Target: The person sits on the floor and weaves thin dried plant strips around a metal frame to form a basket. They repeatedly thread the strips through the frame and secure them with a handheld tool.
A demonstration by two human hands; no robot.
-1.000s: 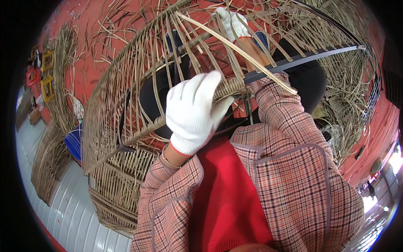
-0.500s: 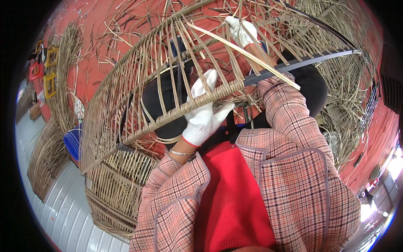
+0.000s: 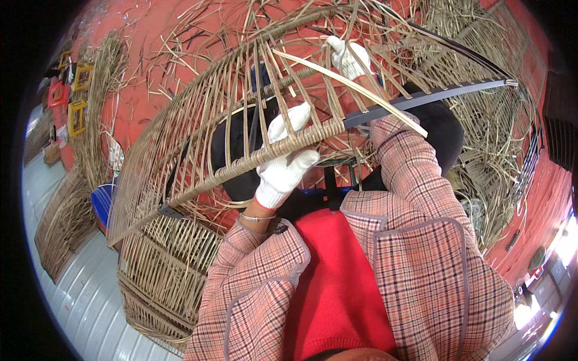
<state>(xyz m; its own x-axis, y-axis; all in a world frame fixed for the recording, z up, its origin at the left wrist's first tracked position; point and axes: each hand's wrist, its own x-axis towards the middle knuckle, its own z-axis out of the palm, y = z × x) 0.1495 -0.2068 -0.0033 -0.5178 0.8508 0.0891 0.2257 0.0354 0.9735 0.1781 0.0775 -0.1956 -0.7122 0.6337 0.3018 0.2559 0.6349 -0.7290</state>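
Observation:
Across my lap lies a curved wicker frame (image 3: 241, 163) with spaced ribs. Part of its near rim is wrapped in cane; a bare dark flat bar (image 3: 430, 96) continues it to the right. My left hand (image 3: 278, 174), in a white glove, holds the wrapped rim from below, fingers beyond it and thumb on the near side. Beyond the bar, my gloved right hand (image 3: 350, 59) is closed among the ribs; what its fingers hold is hidden. A pale cane strip (image 3: 355, 88) slants over the ribs and bar, one end loose near my right sleeve.
Loose cane pieces (image 3: 198, 36) litter the red floor. Heaps of cane (image 3: 481, 156) lie at right, and a long bundle (image 3: 93, 108) at left. A woven panel (image 3: 162, 277) stands near my left arm, beside a blue container (image 3: 103, 201). Yellow crates (image 3: 78, 117) sit far left.
My left hand has shifted slightly left, its thumb nearer the rim. The frame has moved slightly left and down. My right hand has come slightly nearer.

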